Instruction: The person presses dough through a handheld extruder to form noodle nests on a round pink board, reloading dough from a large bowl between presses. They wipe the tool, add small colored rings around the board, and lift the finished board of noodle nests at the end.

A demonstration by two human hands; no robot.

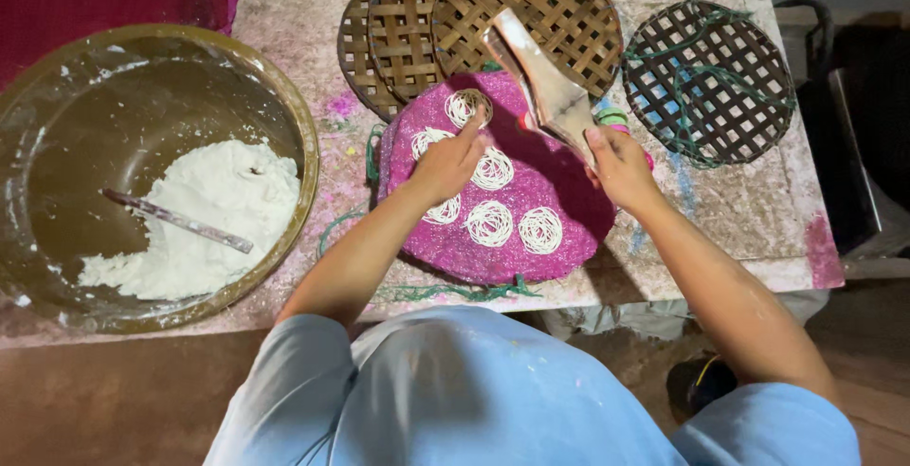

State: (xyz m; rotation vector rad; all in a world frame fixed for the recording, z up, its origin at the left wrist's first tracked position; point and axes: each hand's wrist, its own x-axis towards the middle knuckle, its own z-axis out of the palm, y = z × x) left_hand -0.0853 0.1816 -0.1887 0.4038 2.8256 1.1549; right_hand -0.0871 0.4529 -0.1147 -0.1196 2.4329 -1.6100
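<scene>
**Noodle coils on magenta mat, press in hand**

Your left hand [444, 168] rests on the magenta mat [569, 202], forefinger stretched out, its tip touching the topmost noodle coil [468, 106]. Five more coils lie under and just right of that hand. Your right hand [618, 164] is closed around the lower end of a shiny metal press [545, 82], which slants up-left from it. Woven bamboo trays [408, 20] lie beyond both hands; a bowl of white dough [213, 210] sits well left on the table [749, 210].

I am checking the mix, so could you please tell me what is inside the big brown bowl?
The big brown bowl holds a heap of white dough with a metal blade lying partly on it. Whatever lies beneath the dough is hidden.
</scene>
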